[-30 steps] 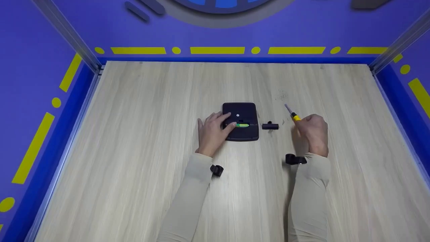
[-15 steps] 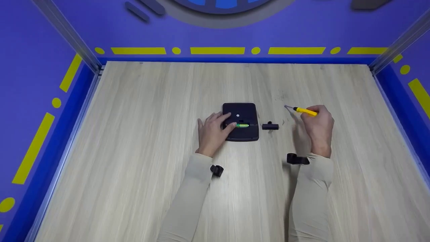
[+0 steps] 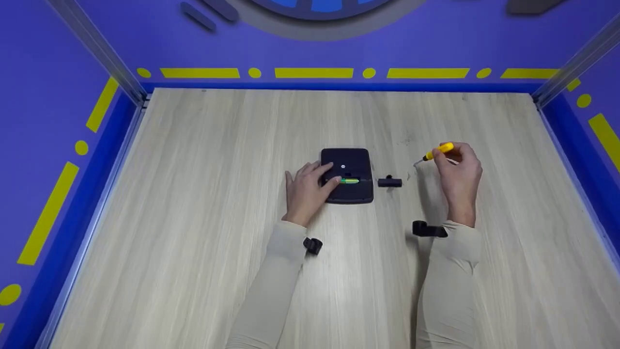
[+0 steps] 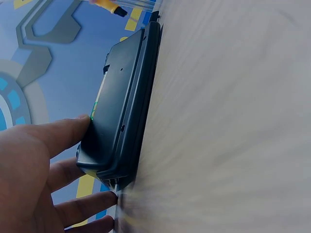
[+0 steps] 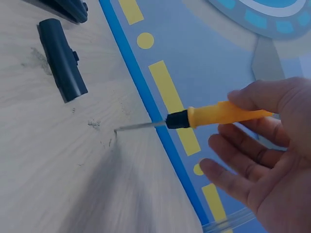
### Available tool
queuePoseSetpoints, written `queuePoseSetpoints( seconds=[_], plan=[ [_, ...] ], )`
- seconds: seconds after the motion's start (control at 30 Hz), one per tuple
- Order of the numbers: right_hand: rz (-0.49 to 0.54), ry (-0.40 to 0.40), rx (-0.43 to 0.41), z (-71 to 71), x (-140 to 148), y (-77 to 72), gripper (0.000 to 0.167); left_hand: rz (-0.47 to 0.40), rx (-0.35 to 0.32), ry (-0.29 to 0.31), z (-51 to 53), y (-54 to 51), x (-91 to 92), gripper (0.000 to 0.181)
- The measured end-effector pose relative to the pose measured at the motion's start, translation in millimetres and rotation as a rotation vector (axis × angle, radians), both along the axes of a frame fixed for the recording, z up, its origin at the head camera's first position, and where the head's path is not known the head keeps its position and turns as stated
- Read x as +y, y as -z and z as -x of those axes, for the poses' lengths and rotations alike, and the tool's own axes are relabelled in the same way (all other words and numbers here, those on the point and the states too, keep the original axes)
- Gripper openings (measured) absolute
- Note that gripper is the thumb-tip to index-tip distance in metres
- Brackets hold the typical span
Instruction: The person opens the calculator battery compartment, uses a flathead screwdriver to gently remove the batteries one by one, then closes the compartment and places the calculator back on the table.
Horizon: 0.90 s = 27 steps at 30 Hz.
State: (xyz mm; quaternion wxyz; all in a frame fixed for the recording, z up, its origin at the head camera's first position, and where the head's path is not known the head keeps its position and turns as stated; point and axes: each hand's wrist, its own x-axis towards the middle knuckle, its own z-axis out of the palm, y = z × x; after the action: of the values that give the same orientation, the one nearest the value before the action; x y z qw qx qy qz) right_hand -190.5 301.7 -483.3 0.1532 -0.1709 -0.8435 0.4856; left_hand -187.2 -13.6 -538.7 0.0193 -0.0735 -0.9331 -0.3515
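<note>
Right hand (image 3: 459,178), frame's right, pinches yellow plastic-handled, thin metal screwdriver (image 5: 199,117): likely light, stiff; best held by fat end. Left hand (image 3: 307,191), fingers spread, rests on flat black plastic box (image 3: 352,166), mid-frame: likely hard, slippery; hold sides. Pale wood table (image 3: 203,169): back edge near top, room both sides.

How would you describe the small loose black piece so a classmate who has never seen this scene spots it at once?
On the pale wood-grain table, find the flat black device near the middle. Just right of it, not touching, lies a short black bar. Its small size and little tab set it apart from the far larger device and the yellow screwdriver.
</note>
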Motion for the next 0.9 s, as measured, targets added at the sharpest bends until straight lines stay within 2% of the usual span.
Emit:
queuePoseSetpoints(
  seconds=[0.2, 0.4, 0.63, 0.9],
  plan=[
    [0.097, -0.035, 0.114, 3.2, -2.3, 5.6, 0.036, 0.004, -0.002, 0.001, -0.1, 0.2, -0.2, 0.051],
    [0.116, -0.056, 0.178, 3.0, -4.2, 5.9, 0.034, -0.003, -0.002, 0.006, -0.6, -1.3, -0.1, 0.051],
    [0.121, -0.086, 0.219, 2.8, -5.4, 6.8, 0.034, 0.001, -0.002, 0.008, -0.5, -1.6, 0.0, 0.051],
    [0.073, -0.085, 0.236, 3.2, -6.2, 7.2, 0.037, -0.003, -0.007, 0.005, 0.0, -0.7, -0.2, 0.051]
  ],
)
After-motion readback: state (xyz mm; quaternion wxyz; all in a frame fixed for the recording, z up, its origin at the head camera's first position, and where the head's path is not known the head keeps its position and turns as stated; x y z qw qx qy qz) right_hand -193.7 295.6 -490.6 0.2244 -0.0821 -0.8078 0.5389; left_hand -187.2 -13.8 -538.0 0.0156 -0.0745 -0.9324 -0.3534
